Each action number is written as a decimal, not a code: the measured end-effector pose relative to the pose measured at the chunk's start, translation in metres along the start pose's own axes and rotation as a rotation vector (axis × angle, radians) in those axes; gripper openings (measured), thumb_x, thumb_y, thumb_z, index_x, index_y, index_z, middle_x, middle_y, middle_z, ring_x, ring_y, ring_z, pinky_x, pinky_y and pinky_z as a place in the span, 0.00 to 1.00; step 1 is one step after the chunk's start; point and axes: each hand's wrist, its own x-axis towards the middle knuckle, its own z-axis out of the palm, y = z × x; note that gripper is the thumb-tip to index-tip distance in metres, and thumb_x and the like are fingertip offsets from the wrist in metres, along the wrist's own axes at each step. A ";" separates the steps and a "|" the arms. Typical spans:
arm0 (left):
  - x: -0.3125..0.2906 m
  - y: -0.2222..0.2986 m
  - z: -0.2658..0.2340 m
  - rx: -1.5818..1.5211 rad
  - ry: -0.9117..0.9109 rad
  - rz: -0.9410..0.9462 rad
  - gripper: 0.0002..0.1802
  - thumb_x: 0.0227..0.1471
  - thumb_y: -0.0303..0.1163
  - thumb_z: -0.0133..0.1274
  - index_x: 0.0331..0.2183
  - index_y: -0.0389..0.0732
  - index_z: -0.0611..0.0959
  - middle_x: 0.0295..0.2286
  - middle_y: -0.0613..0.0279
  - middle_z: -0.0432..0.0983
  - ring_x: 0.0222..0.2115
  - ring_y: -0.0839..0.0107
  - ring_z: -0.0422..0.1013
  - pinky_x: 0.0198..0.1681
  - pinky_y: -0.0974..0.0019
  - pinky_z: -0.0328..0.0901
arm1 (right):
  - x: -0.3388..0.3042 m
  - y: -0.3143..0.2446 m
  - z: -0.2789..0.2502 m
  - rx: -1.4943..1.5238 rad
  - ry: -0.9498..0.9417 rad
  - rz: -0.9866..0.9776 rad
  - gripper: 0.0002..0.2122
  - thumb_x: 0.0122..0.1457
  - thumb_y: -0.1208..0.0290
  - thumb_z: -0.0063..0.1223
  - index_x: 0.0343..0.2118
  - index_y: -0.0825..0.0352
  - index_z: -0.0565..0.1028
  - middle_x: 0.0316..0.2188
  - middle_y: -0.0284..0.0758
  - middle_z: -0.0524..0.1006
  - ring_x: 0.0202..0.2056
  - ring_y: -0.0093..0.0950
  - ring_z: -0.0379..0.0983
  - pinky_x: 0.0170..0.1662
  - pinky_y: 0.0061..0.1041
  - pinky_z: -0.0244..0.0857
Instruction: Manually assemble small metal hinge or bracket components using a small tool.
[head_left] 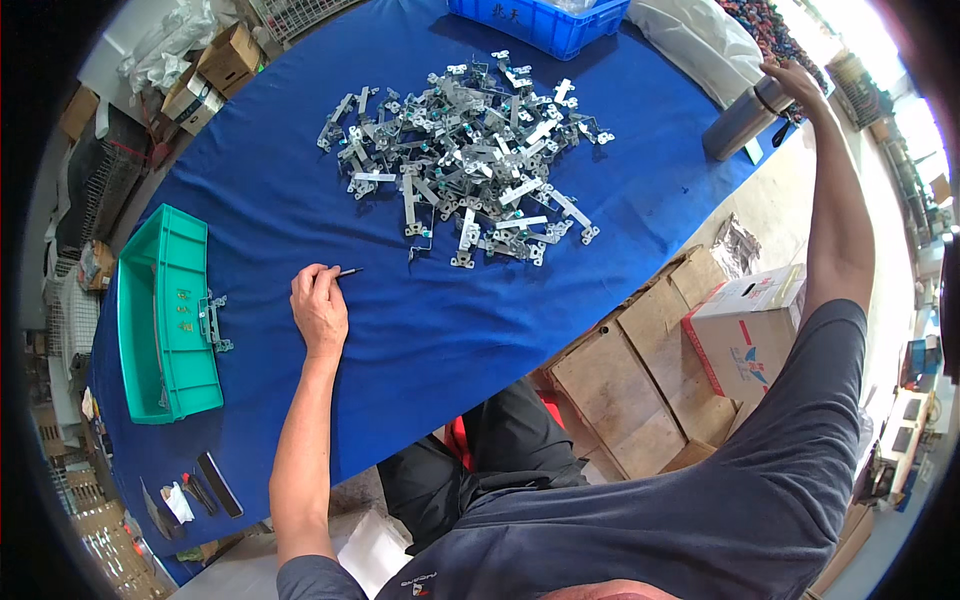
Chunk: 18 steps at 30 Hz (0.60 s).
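Observation:
My left hand [320,310] rests on the blue cloth with its fingers curled together. From its fingertips sticks a thin dark rod [350,271], like a pen or a driver bit; the rest of it is hidden by the fingers. My right arm reaches far out to the right, where my right hand [795,84] is closed on the top of a grey metal flask [738,127]. The flask leans at the table's right edge, its dark strap hanging beside it. Between my hands, farther back, lies a heap of small metal brackets [470,165], some with white strips.
A green plastic bin [188,320] stands at the left, with a metal bracket [213,322] against its side. Small tools [200,493] lie at the near left. A blue crate [545,25] is at the back. Cardboard boxes [745,325] sit on the floor to the right.

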 end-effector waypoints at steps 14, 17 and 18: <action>0.009 0.002 0.005 -0.015 -0.001 0.016 0.07 0.54 0.24 0.53 0.35 0.44 0.84 0.38 0.67 0.73 0.43 0.63 0.71 0.44 0.57 0.65 | 0.026 0.051 0.007 0.186 -0.101 -0.199 0.36 0.55 0.39 0.50 0.48 0.75 0.74 0.48 0.53 0.77 0.51 0.42 0.74 0.51 0.40 0.64; -0.005 -0.005 -0.005 0.031 -0.006 -0.025 0.07 0.55 0.24 0.53 0.35 0.44 0.84 0.38 0.67 0.74 0.43 0.63 0.71 0.44 0.57 0.65 | 0.009 -0.015 0.008 -0.220 -0.046 -0.031 0.37 0.54 0.38 0.51 0.50 0.74 0.72 0.52 0.55 0.74 0.54 0.45 0.71 0.55 0.42 0.62; -0.006 -0.006 -0.005 0.031 -0.005 -0.026 0.07 0.54 0.24 0.53 0.35 0.44 0.84 0.38 0.67 0.74 0.43 0.63 0.71 0.44 0.57 0.65 | -0.009 -0.032 0.000 -0.218 -0.046 -0.035 0.37 0.54 0.38 0.51 0.50 0.74 0.72 0.52 0.55 0.74 0.54 0.45 0.71 0.55 0.42 0.62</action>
